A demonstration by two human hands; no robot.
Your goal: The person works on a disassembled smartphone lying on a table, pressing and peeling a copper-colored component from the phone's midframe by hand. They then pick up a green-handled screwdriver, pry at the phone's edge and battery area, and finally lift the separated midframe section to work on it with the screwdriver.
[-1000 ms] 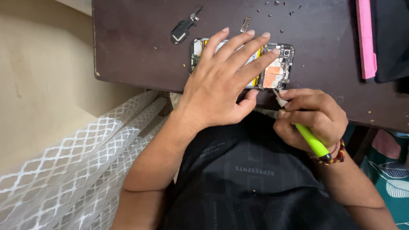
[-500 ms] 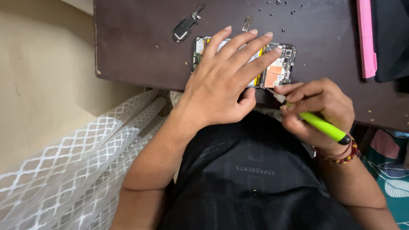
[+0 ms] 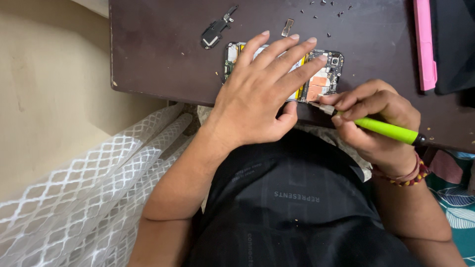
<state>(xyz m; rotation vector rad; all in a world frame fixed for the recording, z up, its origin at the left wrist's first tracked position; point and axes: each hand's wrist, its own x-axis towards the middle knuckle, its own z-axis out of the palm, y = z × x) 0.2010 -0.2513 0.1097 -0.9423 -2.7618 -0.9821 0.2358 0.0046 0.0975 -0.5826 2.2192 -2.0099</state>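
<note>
Left hand (image 3: 262, 94) spread flat, pinning opened rectangular phone with exposed boards (image 3: 321, 79), long axis 9-to-3, at near edge of dark brown table (image 3: 148, 49). Right hand (image 3: 378, 126) closed around green-handled screwdriver (image 3: 386, 129), tip touching phone's near edge. Loose black bracket (image 3: 213, 32) at 10; pink strip (image 3: 425, 44) at 2.

A dark brown table (image 3: 148, 49) carries it all: opened phone (image 3: 324, 79) at centre, black bracket (image 3: 213, 33) at ten o'clock, small metal strip (image 3: 287, 27) at twelve, loose screws (image 3: 329, 5) beyond, pink case (image 3: 424, 44) at two o'clock.
</note>
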